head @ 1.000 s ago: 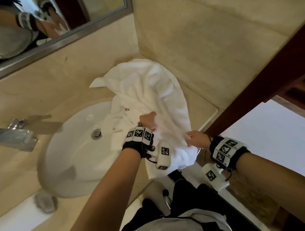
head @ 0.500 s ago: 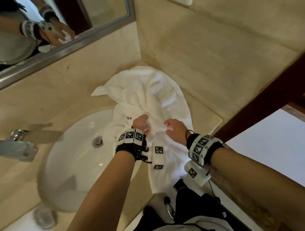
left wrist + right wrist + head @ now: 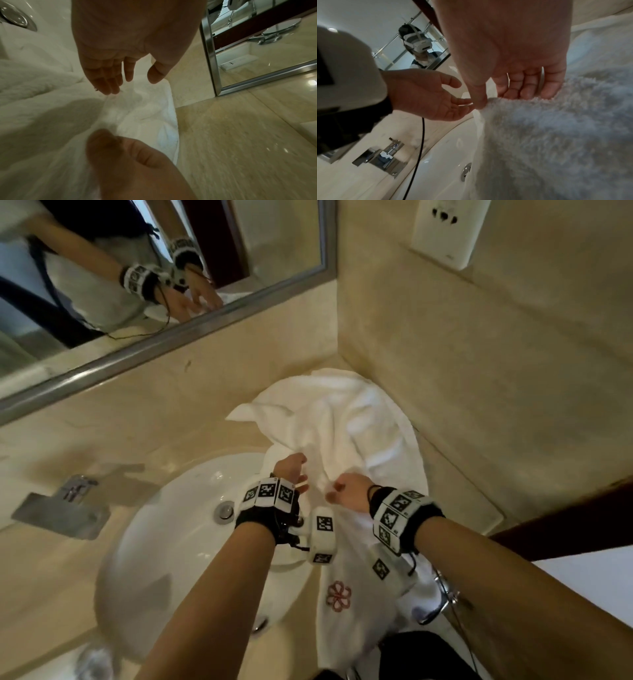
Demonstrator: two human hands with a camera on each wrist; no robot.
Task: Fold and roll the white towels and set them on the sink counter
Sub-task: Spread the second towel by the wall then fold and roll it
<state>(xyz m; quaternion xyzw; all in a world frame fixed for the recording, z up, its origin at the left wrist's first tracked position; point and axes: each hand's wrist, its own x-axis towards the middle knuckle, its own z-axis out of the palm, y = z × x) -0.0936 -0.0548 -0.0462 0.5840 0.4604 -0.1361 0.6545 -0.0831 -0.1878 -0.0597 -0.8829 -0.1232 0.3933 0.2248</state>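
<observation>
Pinching towel (image 3: 556, 135) edge, right hand (image 3: 508, 54), thumb against curled fingers. Left hand (image 3: 426, 94) just beside, fingers relaxed, apart, holding nothing. Towel rumpled in surface (image 3: 51, 594) corner, draped partly into basin (image 3: 178, 515), front end hanging off. Red flower emblem (image 3: 338, 596): head view only. Faucet (image 3: 380, 158), mirror (image 3: 205, 268) behind.

Head view steeply down, wrist views close – all share towel (image 3: 346, 419), basin (image 3: 191, 508)

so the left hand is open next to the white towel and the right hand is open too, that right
Not quite. The left hand is open beside the white towel, but the right hand pinches a fold of the towel between thumb and fingers, as the right wrist view shows.
</observation>
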